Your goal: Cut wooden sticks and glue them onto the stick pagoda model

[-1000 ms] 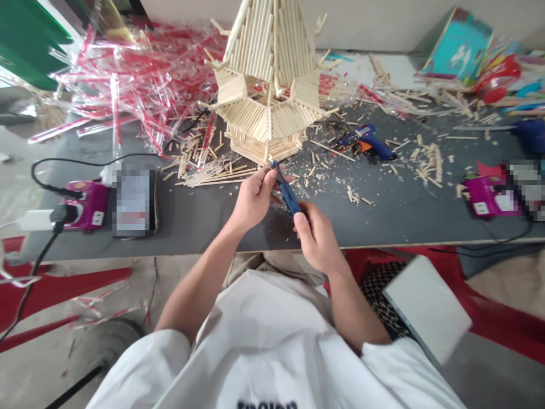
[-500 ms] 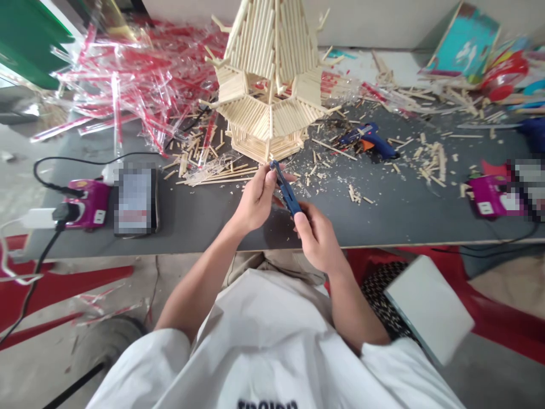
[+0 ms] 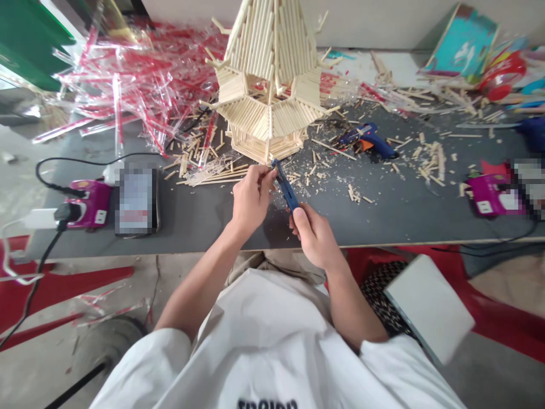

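My right hand (image 3: 313,230) is wrapped round the lower end of a slim blue hand tool (image 3: 287,190), which looks like a cutter and points up and to the left. Close to the tool's tip, my left hand (image 3: 251,199) has thumb and fingers pinched together. Whatever lies in that pinch is too small to make out. Just beyond both hands stands a tiered, pagoda-like model (image 3: 270,116) built of thin wooden sticks. Its lower front corner is right above the tool's tip; whether they touch, I cannot tell.
Loose sticks (image 3: 221,175) and cut scraps lie around the model. A blue glue gun (image 3: 377,142) rests to its right. Red and clear plastic wrappers (image 3: 149,85) pile up at the back left. A phone (image 3: 136,201) and a purple power strip (image 3: 90,203) with cables sit at left.
My left hand has turned and drawn slightly left, its fingers now bunched near the tool's tip. The right hand still holds the tool in almost the same spot.
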The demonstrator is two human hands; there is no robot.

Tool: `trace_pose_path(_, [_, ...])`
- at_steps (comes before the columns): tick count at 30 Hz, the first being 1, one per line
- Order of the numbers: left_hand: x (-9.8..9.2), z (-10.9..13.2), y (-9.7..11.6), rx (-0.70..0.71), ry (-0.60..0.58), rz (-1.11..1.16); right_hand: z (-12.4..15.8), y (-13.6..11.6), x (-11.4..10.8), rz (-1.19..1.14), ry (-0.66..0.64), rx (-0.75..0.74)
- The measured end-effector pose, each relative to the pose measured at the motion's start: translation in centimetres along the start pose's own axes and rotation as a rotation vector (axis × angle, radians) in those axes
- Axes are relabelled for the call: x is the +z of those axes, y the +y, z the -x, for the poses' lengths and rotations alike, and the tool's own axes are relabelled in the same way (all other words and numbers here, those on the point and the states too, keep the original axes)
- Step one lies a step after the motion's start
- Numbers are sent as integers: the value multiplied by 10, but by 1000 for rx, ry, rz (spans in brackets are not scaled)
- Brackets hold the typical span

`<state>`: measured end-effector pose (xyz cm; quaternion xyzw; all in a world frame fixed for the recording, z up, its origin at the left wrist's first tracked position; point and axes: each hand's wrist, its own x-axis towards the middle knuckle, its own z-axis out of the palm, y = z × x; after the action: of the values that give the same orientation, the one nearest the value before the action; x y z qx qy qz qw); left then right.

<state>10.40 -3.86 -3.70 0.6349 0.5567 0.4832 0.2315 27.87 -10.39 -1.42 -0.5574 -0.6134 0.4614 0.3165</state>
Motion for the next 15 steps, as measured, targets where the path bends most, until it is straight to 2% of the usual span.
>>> trace_pose_path(3, [-2, 0, 2, 67, -52, -106, 1, -1, 1, 39, 5, -17])
trace_pose_path(6, [-1, -2, 1, 81, -156, -103, 1, -1, 0, 73, 5, -30])
trace_pose_path(8, [0, -3, 1, 77, -193, -59, 1, -1, -1, 83, -4, -35])
trace_pose_path(12, [2, -7, 5, 92, -179, 80, 1, -1, -2, 108, -18, -55])
trace_pose_path(15, [5, -9, 8, 80, -232, 197, 2, 1, -2, 144, -5, -67])
